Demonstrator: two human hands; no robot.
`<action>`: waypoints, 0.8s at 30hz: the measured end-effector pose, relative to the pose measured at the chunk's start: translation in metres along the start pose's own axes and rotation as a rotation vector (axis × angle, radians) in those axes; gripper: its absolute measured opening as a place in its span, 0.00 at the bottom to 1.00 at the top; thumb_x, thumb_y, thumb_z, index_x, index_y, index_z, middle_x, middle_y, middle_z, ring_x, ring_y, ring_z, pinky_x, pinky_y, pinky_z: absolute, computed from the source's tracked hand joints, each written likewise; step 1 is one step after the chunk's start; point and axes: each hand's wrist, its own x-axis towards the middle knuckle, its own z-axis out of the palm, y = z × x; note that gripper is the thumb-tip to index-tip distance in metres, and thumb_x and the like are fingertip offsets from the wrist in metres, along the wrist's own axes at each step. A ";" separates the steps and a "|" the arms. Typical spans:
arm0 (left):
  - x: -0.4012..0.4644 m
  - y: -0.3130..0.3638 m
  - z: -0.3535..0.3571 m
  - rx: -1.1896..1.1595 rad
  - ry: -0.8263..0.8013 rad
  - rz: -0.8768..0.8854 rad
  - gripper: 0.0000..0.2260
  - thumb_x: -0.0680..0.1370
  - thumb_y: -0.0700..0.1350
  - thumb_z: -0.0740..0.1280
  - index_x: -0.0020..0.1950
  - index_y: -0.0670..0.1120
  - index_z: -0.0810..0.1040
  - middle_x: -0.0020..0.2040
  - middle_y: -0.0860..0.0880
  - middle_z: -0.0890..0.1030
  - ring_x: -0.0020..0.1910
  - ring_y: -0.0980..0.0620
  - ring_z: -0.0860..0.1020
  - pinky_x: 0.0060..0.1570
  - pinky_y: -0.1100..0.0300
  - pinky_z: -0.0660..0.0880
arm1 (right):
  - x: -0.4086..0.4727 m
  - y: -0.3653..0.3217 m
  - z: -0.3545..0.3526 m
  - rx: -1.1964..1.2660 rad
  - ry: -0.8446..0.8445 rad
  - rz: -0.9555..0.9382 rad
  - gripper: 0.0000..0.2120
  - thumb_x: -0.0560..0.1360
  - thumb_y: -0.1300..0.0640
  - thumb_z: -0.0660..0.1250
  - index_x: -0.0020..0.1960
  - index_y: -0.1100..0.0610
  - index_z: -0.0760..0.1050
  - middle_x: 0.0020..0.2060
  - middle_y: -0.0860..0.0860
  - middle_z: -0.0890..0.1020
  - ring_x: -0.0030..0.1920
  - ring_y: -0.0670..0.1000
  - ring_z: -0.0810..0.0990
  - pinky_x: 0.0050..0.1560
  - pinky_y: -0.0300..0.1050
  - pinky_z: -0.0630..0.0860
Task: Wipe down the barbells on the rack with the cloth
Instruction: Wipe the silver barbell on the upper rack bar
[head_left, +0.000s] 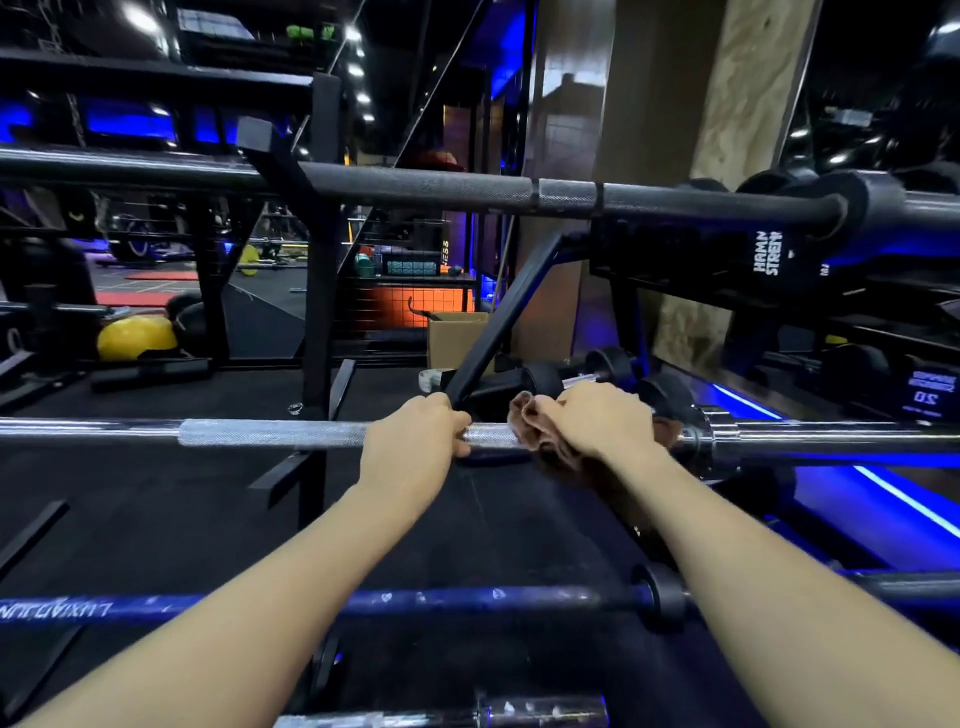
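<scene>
At the centre of the frame, the left hand (415, 434) curls around the knurled silver steel barbell (270, 433) lying across the black metal rack (319, 270). Just to its right, the right hand (597, 415) grips a crumpled brown cloth (535, 431) wrapped over the same bar.

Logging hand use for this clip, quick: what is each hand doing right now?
Left hand: closed, gripping the silver barbell bare.
Right hand: closed, holding the brown cloth wrapped on the same bar.
</scene>
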 end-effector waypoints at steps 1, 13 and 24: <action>0.001 0.001 0.001 -0.001 0.006 -0.009 0.08 0.79 0.46 0.63 0.40 0.49 0.70 0.45 0.52 0.71 0.46 0.55 0.70 0.32 0.60 0.61 | -0.002 0.002 0.001 0.016 0.004 0.029 0.23 0.77 0.37 0.52 0.50 0.48 0.81 0.53 0.53 0.82 0.57 0.57 0.77 0.66 0.56 0.65; 0.001 -0.002 0.004 -0.025 -0.005 -0.002 0.07 0.78 0.48 0.64 0.42 0.48 0.73 0.44 0.53 0.72 0.47 0.53 0.72 0.33 0.58 0.64 | -0.026 0.017 0.042 -0.074 0.577 -0.258 0.21 0.74 0.41 0.54 0.44 0.51 0.82 0.40 0.52 0.80 0.45 0.59 0.78 0.53 0.60 0.74; 0.002 -0.002 0.015 0.066 0.068 -0.018 0.05 0.78 0.46 0.65 0.42 0.49 0.73 0.41 0.52 0.71 0.42 0.53 0.71 0.29 0.58 0.63 | -0.039 -0.024 0.053 0.117 0.585 -0.247 0.18 0.75 0.47 0.54 0.46 0.54 0.81 0.45 0.50 0.81 0.52 0.57 0.75 0.57 0.53 0.72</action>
